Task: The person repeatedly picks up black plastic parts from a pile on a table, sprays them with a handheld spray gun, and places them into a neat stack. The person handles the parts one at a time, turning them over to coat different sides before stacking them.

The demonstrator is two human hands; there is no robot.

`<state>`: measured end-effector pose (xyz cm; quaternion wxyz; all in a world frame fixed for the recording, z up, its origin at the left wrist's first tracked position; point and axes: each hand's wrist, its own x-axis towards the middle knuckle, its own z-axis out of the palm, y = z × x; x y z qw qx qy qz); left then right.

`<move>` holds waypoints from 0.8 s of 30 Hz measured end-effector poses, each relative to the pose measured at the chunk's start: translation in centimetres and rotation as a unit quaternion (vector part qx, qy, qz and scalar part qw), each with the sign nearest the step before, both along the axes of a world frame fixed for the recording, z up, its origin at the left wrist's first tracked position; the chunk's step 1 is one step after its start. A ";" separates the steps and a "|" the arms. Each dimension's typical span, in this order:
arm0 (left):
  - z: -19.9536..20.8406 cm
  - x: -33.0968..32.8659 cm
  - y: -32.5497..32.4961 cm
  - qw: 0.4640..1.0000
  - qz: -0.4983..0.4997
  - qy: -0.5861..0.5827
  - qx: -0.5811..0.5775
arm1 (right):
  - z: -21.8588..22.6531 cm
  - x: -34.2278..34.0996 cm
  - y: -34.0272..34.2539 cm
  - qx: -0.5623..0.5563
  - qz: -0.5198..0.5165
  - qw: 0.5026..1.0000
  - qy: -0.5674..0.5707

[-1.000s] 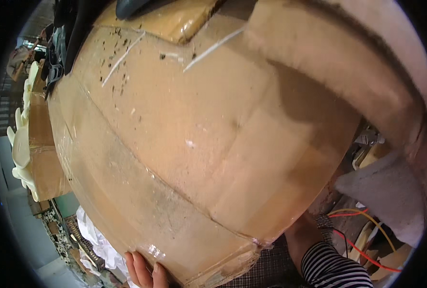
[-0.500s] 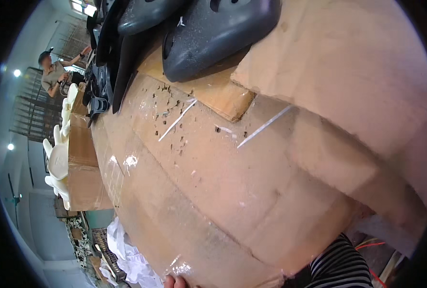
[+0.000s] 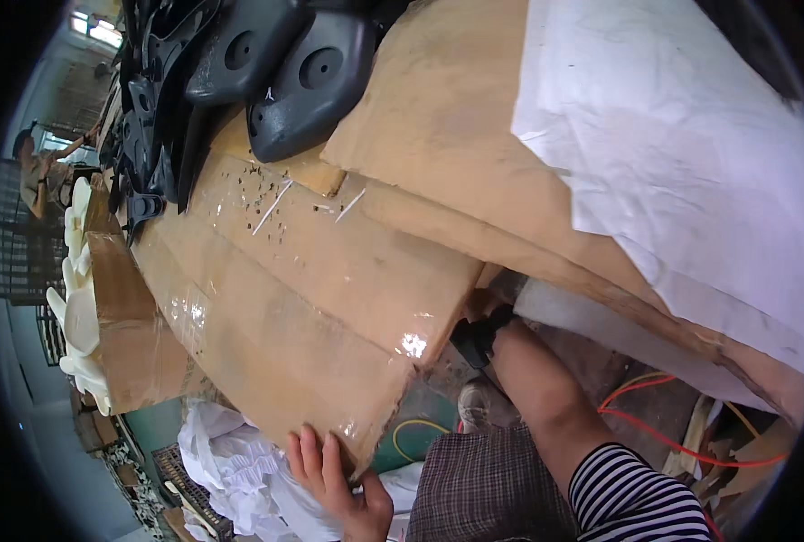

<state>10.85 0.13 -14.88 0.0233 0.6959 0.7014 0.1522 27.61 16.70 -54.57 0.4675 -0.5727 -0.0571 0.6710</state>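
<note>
Cardboard sheets (image 3: 329, 298) cover the work surface, with clear tape shining in places. My left hand (image 3: 329, 474) rests at their near edge, fingers stretched out on top and thumb apart over the rim. With a striped sleeve and a black band (image 3: 481, 336) at the wrist, my right arm reaches to the cardboard's right edge. There my right hand (image 3: 481, 301) goes partly under the cardboard, and its fingers are hidden. Black moulded plastic parts (image 3: 302, 90) with round recesses are heaped at the far side.
White cloth or sheeting (image 3: 655, 135) lies over cardboard at right. Left stands a carton (image 3: 135, 343) with cream-coloured moulded pieces (image 3: 81, 316). White plastic bags (image 3: 239, 470) are at lower left. Red and yellow hoses (image 3: 682, 443) run along the floor. Another person (image 3: 40, 172) stands far left.
The view has shifted, bringing the white sheeting and floor into sight. My left hand shows more fully on the cardboard edge, and my right forearm now reaches to the right edge.
</note>
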 end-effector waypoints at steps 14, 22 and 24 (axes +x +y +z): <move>1.0 -1.4 -0.3 0.996 -0.031 0.016 -0.087 | 28.8 19.6 -26.1 -0.159 0.201 0.964 -0.064; 3.5 -1.2 0.6 0.966 0.027 -0.080 -0.245 | 36.3 28.7 -32.5 -0.198 0.150 0.959 -0.134; 2.9 -1.5 1.1 0.962 0.030 -0.095 -0.253 | 37.0 28.7 -31.8 -0.230 0.145 0.948 -0.165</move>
